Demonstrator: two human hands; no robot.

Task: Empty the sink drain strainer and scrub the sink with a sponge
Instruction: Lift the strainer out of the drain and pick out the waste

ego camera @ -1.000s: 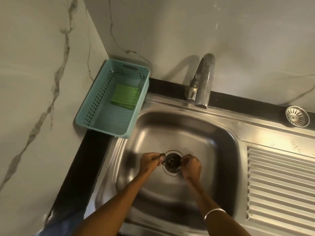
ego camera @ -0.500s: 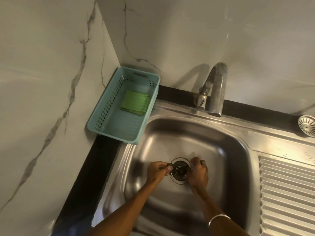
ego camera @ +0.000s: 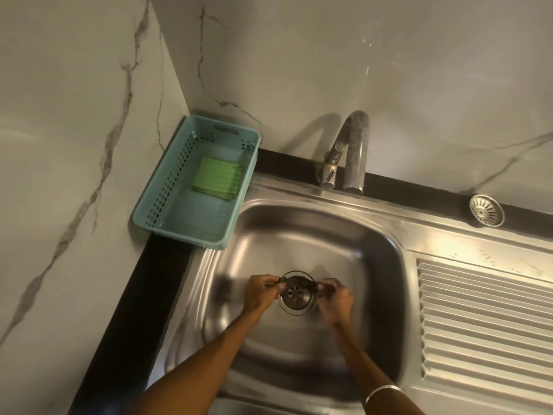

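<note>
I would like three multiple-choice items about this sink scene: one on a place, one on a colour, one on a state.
1. Where does the sponge lie?
A. in the sink basin
B. in the plastic basket
C. on the drainboard

2. What colour is the basket?
A. teal
B. red
C. white

3. What are both hands doing?
A. resting flat on the drainboard
B. turning the tap
C. pinching at the rim of the drain strainer

Key: 1 B, the green sponge sits inside the basket; 2 A, its walls are teal; 3 C, left hand and right hand pinch opposite sides of the drain rim.

No readable text or labels show anywhere.
</note>
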